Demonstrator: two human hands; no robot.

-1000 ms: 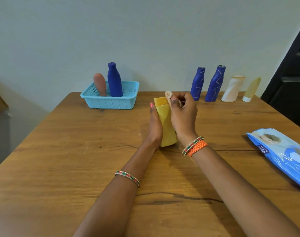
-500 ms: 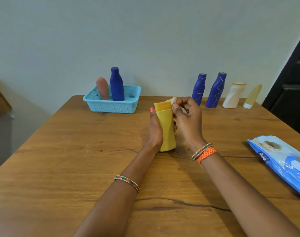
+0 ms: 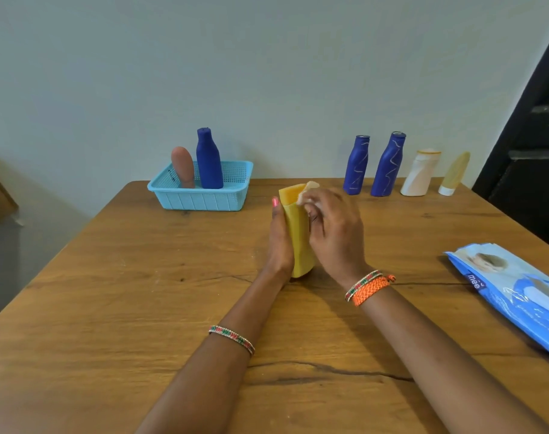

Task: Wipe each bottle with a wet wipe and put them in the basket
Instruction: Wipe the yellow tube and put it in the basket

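Two bottles sit in the basket (image 3: 201, 195) at the table's far-left corner. Your left hand (image 3: 279, 242) grips the yellow bottle (image 3: 298, 236) upright mid-table, steadying it while your right hand (image 3: 335, 233) pinches the wipe (image 3: 307, 192) at its cap.

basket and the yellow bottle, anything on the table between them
Nothing: the head view shows bare table between the basket and the yellow bottle.

Head-worn camera looks forward and down, close over the table (image 3: 110, 308).

Plain pale wall (image 3: 266, 73), wooden table (image 3: 110, 308), dark doorway (image 3: 536, 170) at right
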